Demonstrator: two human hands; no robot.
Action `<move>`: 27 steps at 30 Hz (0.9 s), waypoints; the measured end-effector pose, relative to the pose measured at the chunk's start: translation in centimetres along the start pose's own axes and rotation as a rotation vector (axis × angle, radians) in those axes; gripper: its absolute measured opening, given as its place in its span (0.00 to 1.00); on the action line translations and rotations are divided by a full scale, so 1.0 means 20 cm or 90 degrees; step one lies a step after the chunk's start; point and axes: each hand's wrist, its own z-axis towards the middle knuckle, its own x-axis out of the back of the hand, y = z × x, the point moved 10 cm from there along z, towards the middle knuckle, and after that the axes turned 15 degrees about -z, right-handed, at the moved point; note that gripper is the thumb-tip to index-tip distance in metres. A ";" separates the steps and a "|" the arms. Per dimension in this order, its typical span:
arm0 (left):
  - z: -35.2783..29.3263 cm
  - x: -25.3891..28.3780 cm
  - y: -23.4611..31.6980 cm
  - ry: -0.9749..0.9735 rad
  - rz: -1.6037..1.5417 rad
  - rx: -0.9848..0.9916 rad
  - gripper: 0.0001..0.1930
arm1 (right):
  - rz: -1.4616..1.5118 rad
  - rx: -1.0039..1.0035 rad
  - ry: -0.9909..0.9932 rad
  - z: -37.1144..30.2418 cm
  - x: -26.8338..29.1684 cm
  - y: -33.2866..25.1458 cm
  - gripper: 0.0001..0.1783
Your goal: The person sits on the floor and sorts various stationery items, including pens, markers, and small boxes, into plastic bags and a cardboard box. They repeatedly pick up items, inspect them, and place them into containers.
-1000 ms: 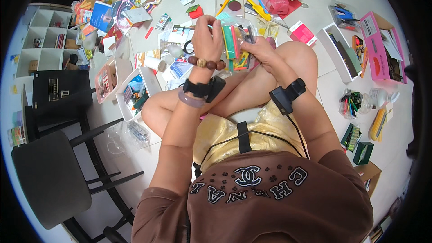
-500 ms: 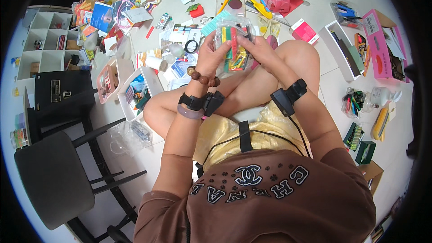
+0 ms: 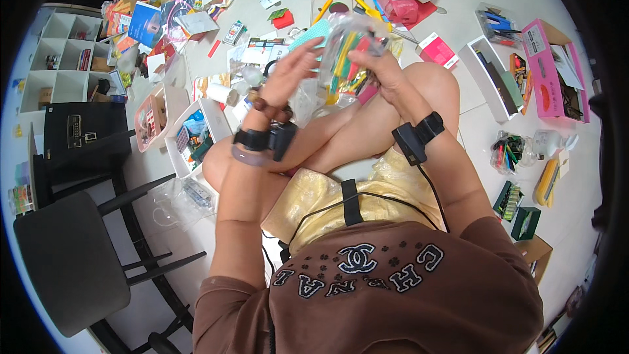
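Note:
A clear plastic bag (image 3: pixel 342 49) of green, yellow and red stick-like pieces hangs above my crossed legs. My right hand (image 3: pixel 386 73) grips its right side, thumb across the front. To the left of the bag, my left hand (image 3: pixel 293 73) is open, its fingers stretched toward the bag's edge and slightly smeared by motion. It holds nothing. What exactly the coloured pieces are cannot be made out through the crinkled plastic.
Papers and small goods cover the floor ahead. A white bin (image 3: pixel 198 132) and pink basket (image 3: pixel 154 117) stand at left, near a black chair (image 3: pixel 72 262). On the right are a long white box (image 3: pixel 488 78), a pink box (image 3: pixel 538 69) and a bag of pens (image 3: pixel 511 152).
My left hand has let go of the bag and moved left, its fingers opening out. The bag stays in my right hand, raised slightly and tilted.

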 end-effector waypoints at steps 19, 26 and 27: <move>-1.68 1.43 1.13 0.624 0.248 -0.179 0.17 | 0.476 0.296 -0.445 -0.15 0.05 -0.26 0.27; -1.62 0.93 1.04 0.558 0.352 -0.126 0.16 | 0.413 -0.057 0.044 0.08 0.36 0.19 0.34; -1.54 0.91 0.95 0.506 0.332 -0.112 0.16 | 0.423 -0.031 -0.046 0.10 0.31 0.15 0.33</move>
